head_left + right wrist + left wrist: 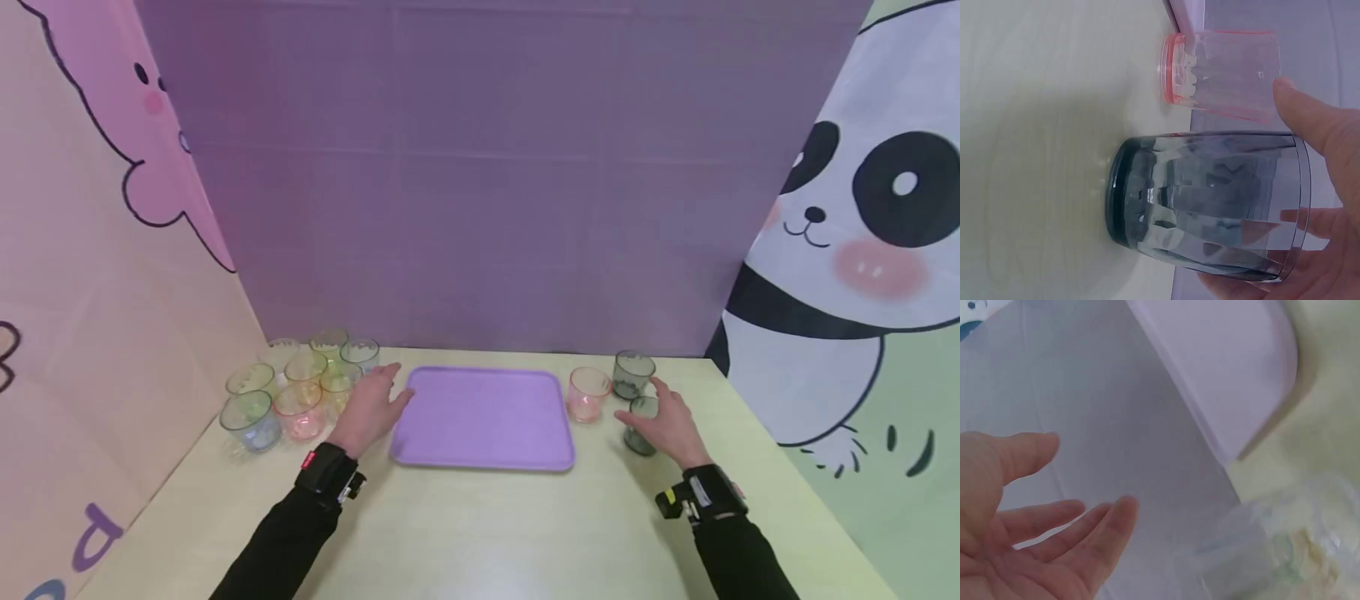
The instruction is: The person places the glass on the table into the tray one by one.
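Note:
In the head view my left hand (369, 408) hovers with fingers spread between the cluster of glasses on the left and the purple tray (483, 418). It holds nothing; the left wrist view shows thumb and fingers apart, with a clear glass (1241, 562) to their lower right. My right hand (670, 427) is around the rim of a dark grey glass (1210, 206), thumb on one side and fingers behind it. The thumb tip stands off from the glass wall. A pink glass (588, 395) and a second dark grey glass (632, 375) stand upright close by.
Several tinted glasses stand bunched at the left, among them a blue one (252, 422), a pink one (302, 412) and a yellow-green one (251, 381). A purple wall (480, 183) rises behind the pale table (480, 533), with printed panels at both sides.

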`<state>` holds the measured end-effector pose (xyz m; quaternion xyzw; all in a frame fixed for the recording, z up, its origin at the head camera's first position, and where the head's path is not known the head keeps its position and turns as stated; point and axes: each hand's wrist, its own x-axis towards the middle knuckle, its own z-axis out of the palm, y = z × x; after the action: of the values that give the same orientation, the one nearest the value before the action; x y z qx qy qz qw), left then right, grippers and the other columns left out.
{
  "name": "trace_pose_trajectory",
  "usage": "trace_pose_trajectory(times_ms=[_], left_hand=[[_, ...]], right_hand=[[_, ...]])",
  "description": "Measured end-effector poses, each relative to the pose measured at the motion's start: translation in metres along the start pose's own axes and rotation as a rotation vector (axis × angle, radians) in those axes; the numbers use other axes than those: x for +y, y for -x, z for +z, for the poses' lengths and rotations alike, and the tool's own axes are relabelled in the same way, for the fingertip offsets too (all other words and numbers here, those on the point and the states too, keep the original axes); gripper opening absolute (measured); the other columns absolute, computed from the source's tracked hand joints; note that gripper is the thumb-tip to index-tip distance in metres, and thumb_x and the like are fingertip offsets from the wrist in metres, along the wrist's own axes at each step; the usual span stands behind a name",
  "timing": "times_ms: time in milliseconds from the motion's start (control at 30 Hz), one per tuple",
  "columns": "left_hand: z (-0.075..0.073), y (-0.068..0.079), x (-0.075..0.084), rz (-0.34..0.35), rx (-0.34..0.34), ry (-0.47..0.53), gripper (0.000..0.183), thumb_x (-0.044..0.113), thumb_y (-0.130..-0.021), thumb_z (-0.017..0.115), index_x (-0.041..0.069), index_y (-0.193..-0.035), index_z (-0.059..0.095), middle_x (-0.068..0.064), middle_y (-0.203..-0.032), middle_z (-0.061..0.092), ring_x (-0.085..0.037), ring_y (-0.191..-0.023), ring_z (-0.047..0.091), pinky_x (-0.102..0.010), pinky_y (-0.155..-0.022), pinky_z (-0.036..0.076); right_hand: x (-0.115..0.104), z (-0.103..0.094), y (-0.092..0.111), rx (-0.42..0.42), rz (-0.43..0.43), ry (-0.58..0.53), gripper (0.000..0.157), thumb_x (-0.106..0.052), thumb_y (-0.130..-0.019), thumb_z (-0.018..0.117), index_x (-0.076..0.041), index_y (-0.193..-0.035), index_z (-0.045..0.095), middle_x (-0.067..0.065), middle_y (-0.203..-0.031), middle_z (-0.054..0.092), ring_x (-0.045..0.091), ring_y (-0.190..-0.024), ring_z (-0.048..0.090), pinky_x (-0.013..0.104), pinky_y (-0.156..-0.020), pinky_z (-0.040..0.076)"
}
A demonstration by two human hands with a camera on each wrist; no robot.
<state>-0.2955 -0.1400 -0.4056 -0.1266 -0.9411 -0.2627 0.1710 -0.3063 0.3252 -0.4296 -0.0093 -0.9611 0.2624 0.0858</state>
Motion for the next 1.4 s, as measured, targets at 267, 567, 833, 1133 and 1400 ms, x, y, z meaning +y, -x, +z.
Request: trace_pose_trajectory(times_ms=[267,567,833,1133,1400], left_hand=[[0.027,0.008,0.007,-0.014,-0.118,-0.070,0.040,0.014,-0.083,0.064,-0.012,-0.112,0.054,-0.022,-0.093,0.060,-0.033,-0.086,0.059,-0.044,-0.078,0.050],[0.049,0.016,0.000,-0.030,-0.127,-0.135,0.029,0.005,-0.079,0.064,-0.009,-0.103,0.057,-0.021,-0.089,0.057,-0.031,-0.079,0.059,-0.043,-0.072,0.051],[0.059,0.023,-0.005,-0.037,-0.079,-0.201,0.017,-0.006,-0.070,0.061,-0.007,-0.087,0.058,-0.020,-0.078,0.054,-0.032,-0.069,0.056,-0.043,-0.061,0.050],[0.057,0.026,-0.005,-0.068,-0.119,-0.190,0.017,-0.008,-0.071,0.060,-0.008,-0.087,0.057,-0.019,-0.078,0.054,-0.030,-0.068,0.054,-0.042,-0.062,0.049],[0.058,0.026,0.001,-0.111,-0.198,-0.266,0.024,-0.008,-0.075,0.054,-0.015,-0.098,0.055,-0.027,-0.085,0.054,-0.036,-0.071,0.055,-0.046,-0.065,0.050]], right_hand=[[0.001,0.000,0.006,0.013,0.024,0.002,0.106,-0.050,-0.071,0.071,0.018,-0.134,0.020,0.043,-0.125,0.037,0.052,-0.113,0.041,0.058,-0.092,0.039],[0.010,0.004,0.020,-0.038,0.144,-0.089,0.106,-0.053,-0.070,0.071,0.020,-0.131,0.022,0.042,-0.121,0.043,0.050,-0.109,0.048,0.052,-0.087,0.045],[0.011,0.010,0.021,0.052,0.164,-0.204,0.103,-0.057,-0.068,0.070,0.006,-0.135,0.025,0.033,-0.125,0.046,0.044,-0.111,0.048,0.050,-0.088,0.044],[-0.001,0.011,0.021,0.234,0.174,-0.359,0.097,-0.058,-0.068,0.070,-0.009,-0.139,0.027,0.020,-0.122,0.048,0.031,-0.109,0.048,0.040,-0.081,0.045],[-0.022,0.013,0.020,0.253,0.160,-0.459,0.095,-0.053,-0.068,0.072,-0.010,-0.139,0.026,0.018,-0.128,0.046,0.031,-0.115,0.047,0.043,-0.089,0.045]])
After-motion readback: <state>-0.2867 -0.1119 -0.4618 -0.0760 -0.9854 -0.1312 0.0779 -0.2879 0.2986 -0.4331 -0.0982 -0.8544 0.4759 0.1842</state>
